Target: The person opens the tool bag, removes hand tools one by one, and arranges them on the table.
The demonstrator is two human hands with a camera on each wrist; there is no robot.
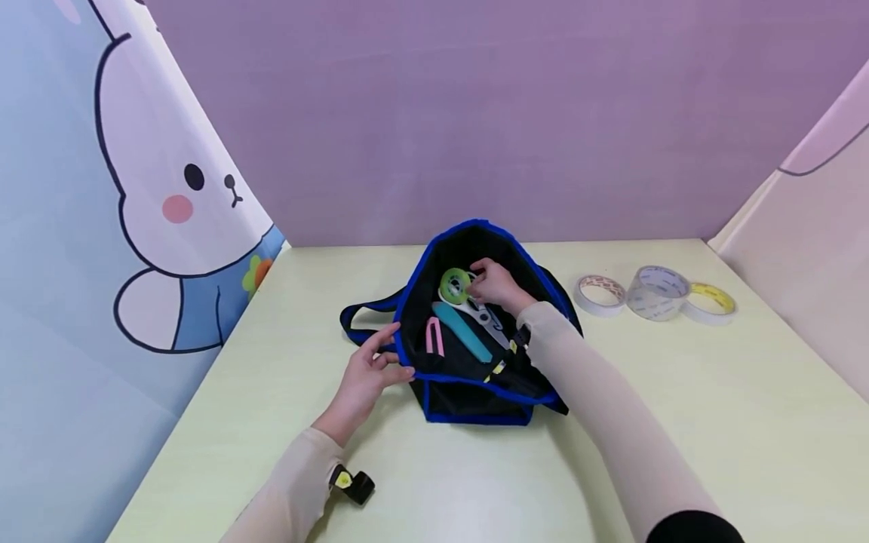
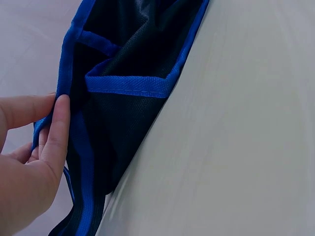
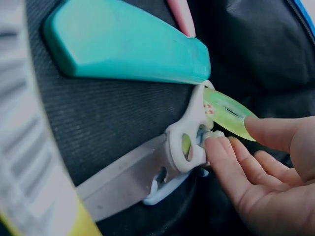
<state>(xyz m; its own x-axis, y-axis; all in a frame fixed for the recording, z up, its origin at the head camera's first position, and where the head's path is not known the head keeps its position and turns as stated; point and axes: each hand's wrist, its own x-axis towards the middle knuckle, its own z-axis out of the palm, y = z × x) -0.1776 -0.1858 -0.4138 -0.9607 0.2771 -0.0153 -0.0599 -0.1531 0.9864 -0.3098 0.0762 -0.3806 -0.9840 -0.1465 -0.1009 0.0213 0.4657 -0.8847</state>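
A black bag with blue trim stands on the table, its mouth facing up. My left hand holds the bag's blue-edged rim at the left between thumb and fingers. Inside the bag, my right hand has its thumb against a green roll of tape. Its fingertips touch the white handle of a pair of scissors; whether they grip either thing is unclear. A teal cutter-like tool and a pink looped object lie beside the scissors.
Right of the bag stand a white tape roll, a wide clear tape roll and a tape roll with a yellow core. A strap loop sticks out left. Behind the table rises a purple backdrop.
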